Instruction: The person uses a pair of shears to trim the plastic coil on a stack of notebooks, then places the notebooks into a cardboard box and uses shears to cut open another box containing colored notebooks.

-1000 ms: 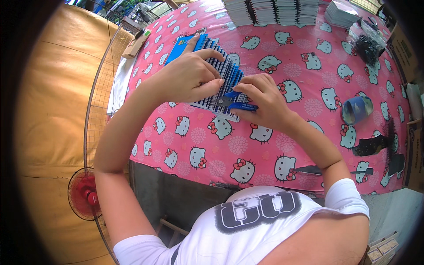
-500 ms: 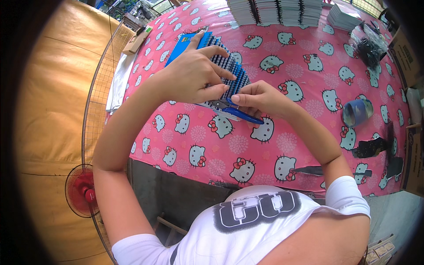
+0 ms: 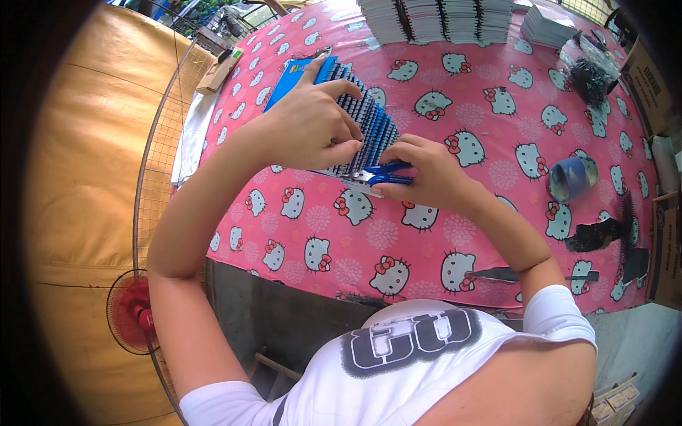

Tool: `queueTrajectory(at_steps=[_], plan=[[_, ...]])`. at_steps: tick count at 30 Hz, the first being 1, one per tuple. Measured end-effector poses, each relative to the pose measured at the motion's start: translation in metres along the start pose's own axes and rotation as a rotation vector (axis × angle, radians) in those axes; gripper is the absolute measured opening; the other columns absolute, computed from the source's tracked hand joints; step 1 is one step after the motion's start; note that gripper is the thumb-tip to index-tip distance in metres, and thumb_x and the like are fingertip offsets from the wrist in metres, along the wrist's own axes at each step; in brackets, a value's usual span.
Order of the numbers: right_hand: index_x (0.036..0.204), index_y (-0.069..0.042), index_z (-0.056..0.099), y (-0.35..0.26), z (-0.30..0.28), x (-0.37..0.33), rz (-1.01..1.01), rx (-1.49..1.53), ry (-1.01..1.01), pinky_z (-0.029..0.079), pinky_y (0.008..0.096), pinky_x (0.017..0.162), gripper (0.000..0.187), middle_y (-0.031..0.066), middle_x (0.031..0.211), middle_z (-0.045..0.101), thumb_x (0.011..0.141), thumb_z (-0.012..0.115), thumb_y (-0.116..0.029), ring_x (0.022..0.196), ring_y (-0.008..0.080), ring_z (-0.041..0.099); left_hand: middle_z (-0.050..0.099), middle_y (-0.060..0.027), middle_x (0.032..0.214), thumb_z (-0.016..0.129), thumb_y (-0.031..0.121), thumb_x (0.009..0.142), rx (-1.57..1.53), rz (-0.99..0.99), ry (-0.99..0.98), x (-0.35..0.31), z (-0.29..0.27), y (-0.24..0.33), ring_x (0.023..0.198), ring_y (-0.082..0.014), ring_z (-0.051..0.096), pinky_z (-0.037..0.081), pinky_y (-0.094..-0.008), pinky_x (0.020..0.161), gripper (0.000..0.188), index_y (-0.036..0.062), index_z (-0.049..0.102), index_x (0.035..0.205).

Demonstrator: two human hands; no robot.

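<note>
A stack of notebooks (image 3: 372,119) lies on the table with its rows of coil spines facing up and right; a blue cover shows on the far left side. Across it reaches my left hand (image 3: 305,128), fingers spread over the spines, thumb and a bent finger close together at the near coil ends. My right hand (image 3: 432,172) grips blue-handled cutting pliers (image 3: 387,172) between thumb and fingers. Their metal jaws meet the near corner of the stack, by the coil ends. Whether a wire sits in the jaws is too small to tell.
A pink patterned cloth (image 3: 383,234) covers the table. Tall piles of spiral-bound books (image 3: 433,20) stand at the far edge, beside a lower paper stack (image 3: 547,27). On the right are a clear plastic bag (image 3: 593,74), a blue roll (image 3: 572,179) and cardboard boxes (image 3: 664,248). A red fan (image 3: 131,312) stands left.
The pliers have turned in my right hand, from slanting down to the right to pointing left at the near coil ends. My left fingers have drawn in slightly over the spines.
</note>
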State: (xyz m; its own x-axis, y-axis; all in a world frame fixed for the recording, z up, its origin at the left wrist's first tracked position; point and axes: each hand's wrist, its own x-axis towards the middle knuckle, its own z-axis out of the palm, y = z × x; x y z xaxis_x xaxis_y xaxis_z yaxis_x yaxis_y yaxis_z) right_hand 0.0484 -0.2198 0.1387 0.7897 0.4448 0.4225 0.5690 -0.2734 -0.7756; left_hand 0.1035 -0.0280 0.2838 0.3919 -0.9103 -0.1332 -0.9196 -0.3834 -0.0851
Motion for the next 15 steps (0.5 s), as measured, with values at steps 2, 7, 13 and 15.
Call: queueTrajectory(at_steps=[2, 7, 13, 15], plan=[[0.093, -0.006, 0.061, 0.003, 0.001, 0.003, -0.214, -0.151, 0.2, 0.048, 0.0372, 0.069, 0.042, 0.009, 0.089, 0.06, 0.066, 0.078, -0.034, 0.08, 0.0277, 0.06, 0.069, -0.0003, 0.078, 0.053, 0.025, 0.076, -0.008, 0.01, 0.001, 0.004, -0.001, 0.0, 0.112, -0.025, 0.052, 0.013, -0.0625, 0.108, 0.025, 0.01, 0.073, 0.075], [0.088, -0.002, 0.064, 0.002, 0.008, 0.008, -0.24, -0.142, 0.244, 0.048, 0.0294, 0.059, 0.033, 0.0086, 0.082, 0.063, 0.071, 0.079, -0.026, 0.071, 0.0178, 0.062, 0.069, -0.0002, 0.079, 0.053, 0.025, 0.076, -0.005, -0.029, -0.042, 0.002, -0.001, 0.002, 0.114, -0.0243, 0.051, 0.011, -0.0631, 0.108, 0.025, 0.0103, 0.074, 0.075], [0.084, 0.004, 0.065, 0.002, -0.012, 0.022, 0.735, 0.828, -0.372, 0.051, 0.0259, 0.061, 0.035, 0.0057, 0.067, 0.064, 0.078, 0.075, -0.029, 0.063, 0.0118, 0.063, 0.069, 0.0022, 0.095, 0.065, 0.031, 0.074, 0.043, -0.052, -0.238, 0.008, -0.013, 0.008, 0.121, -0.0233, 0.047, 0.009, -0.0648, 0.108, 0.02, 0.0168, 0.074, 0.085], [0.092, 0.0, 0.063, 0.004, -0.01, 0.018, 0.457, 0.511, -0.281, 0.053, 0.0301, 0.069, 0.038, 0.0096, 0.08, 0.065, 0.075, 0.077, -0.031, 0.076, 0.0173, 0.065, 0.064, 0.0039, 0.11, 0.069, 0.032, 0.072, 0.138, -0.029, -0.309, 0.008, -0.013, 0.012, 0.126, -0.0224, 0.043, 0.007, -0.0647, 0.109, 0.027, 0.0202, 0.071, 0.096]])
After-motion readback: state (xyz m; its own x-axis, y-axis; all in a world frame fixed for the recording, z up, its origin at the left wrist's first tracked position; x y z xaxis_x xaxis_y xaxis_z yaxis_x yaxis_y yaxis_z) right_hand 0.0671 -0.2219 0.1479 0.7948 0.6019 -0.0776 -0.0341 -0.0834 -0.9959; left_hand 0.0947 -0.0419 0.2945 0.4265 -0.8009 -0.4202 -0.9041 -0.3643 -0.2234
